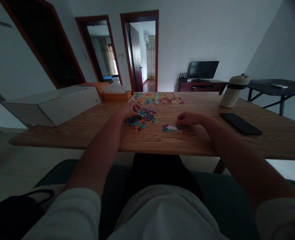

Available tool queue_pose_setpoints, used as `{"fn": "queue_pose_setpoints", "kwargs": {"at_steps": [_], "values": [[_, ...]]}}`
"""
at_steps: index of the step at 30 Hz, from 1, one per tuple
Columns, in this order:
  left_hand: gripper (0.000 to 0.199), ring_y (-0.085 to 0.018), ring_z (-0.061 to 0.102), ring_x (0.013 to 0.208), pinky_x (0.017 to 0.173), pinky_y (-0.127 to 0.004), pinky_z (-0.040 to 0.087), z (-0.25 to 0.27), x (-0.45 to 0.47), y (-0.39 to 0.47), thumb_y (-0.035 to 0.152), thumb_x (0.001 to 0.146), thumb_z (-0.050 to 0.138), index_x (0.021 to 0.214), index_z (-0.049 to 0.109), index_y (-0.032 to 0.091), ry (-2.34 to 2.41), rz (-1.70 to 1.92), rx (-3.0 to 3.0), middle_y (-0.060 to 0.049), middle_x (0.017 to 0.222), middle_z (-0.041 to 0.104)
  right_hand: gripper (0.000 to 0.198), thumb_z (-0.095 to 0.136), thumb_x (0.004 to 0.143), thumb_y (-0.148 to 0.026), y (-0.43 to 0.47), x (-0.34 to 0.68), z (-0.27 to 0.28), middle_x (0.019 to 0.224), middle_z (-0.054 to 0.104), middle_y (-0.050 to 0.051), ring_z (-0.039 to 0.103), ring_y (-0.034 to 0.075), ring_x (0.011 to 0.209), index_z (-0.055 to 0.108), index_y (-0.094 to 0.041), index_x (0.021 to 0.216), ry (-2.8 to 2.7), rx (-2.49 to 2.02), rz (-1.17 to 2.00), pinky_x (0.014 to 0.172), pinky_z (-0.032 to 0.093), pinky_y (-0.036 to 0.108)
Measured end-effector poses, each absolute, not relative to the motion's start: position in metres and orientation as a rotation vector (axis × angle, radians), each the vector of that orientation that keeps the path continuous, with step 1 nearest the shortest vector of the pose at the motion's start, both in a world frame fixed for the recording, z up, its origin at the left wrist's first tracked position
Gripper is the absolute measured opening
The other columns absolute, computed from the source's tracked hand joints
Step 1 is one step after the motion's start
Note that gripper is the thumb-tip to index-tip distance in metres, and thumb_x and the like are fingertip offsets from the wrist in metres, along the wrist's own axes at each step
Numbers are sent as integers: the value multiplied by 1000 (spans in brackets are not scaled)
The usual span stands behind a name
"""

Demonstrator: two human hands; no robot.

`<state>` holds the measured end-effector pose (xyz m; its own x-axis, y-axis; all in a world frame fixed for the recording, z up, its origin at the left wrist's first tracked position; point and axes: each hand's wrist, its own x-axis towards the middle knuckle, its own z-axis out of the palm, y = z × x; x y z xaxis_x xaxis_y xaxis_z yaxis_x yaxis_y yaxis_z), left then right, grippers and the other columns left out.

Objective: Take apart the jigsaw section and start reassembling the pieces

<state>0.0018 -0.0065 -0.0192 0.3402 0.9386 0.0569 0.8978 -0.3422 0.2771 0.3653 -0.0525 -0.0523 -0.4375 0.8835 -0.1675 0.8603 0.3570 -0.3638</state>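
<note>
**No Words We Can Read**

The long white box point(69, 104) has a little dark mark point(96, 100) on its side, close to one end, but it is too tiny to read. A bright picture sheet point(143, 98) lies at the far side of the tabletop point(159, 144). Its print is too small and blurry to make out.

Both arms reach forward, the left forearm point(97, 156) slanting inward and the right forearm point(239, 160) angling in from the other side. The left hand point(130, 110) is bent at the wrist, its fingers curled inward. The right hand point(190, 118) is loosely curled, fingers pointing left, well apart from the left one.
</note>
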Motion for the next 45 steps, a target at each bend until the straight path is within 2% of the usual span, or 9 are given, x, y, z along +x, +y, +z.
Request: {"fn": "queue_pose_setpoints", "kwargs": {"at_steps": [7,10,15,20,25,29,31,36,45], "values": [[62,-28,60,126,106,-33,45,-21,7,-11,30,78,73,139,65,28,1628,179,2618,-6,143,63,31,67,85,-49,-50,367,-54,81,71,6,62,21,76,70,-19,77,-2542,-1620,635,71,45,32],[59,-25,63,121,103,-30,47,-24,8,-10,28,79,70,138,65,27,1584,169,2624,-5,139,66,31,65,85,-48,-49,367,-55,82,71,6,61,21,76,70,-19,79,-2540,-1607,652,71,45,32],[57,-21,70,95,84,-28,52,-24,10,-10,33,83,69,139,63,23,1634,220,2532,-6,120,74,31,66,84,-49,-51,367,-53,79,70,5,60,20,72,70,-19,80,-2531,-1630,669,69,44,32],[56,-25,67,105,90,-33,52,-21,16,-14,36,80,74,134,66,22,1544,311,2632,-8,122,72,28,66,87,-45,-52,367,-52,79,70,5,61,20,73,70,-18,79,-2535,-1599,677,71,45,32],[39,-26,58,124,111,-38,41,-21,40,-29,27,84,69,123,71,25,1298,538,2839,-6,127,67,25,70,88,-39,-55,358,-51,99,75,9,65,21,83,74,-18,101,-2357,-1599,669,73,49,29],[28,-26,56,125,112,-42,41,-29,71,-41,26,89,67,117,72,25,1091,697,2843,-6,127,65,34,60,98,-36,-61,343,-49,113,74,12,66,20,87,68,-18,126,-2117,-1471,791,70,51,27],[24,-26,56,124,111,-42,41,-35,84,-45,29,91,68,114,73,26,1018,730,2851,-6,126,64,36,56,100,-38,-64,338,-47,113,74,11,64,18,83,66,-19,130,-2088,-1401,865,68,50,26],[24,-25,59,120,110,-39,41,-46,99,-50,34,92,70,113,73,23,885,673,2912,-7,122,66,35,57,99,-42,-64,342,-47,102,73,8,59,15,75,73,-19,119,-2144,-1360,847,65,47,26],[38,-25,63,120,109,-38,43,-54,101,-58,44,98,59,123,75,22,772,470,2943,-10,130,69,39,67,90,-50,-44,368,-56,98,76,8,64,20,82,79,-18,108,-2342,-1587,695,74,48,28]]}}
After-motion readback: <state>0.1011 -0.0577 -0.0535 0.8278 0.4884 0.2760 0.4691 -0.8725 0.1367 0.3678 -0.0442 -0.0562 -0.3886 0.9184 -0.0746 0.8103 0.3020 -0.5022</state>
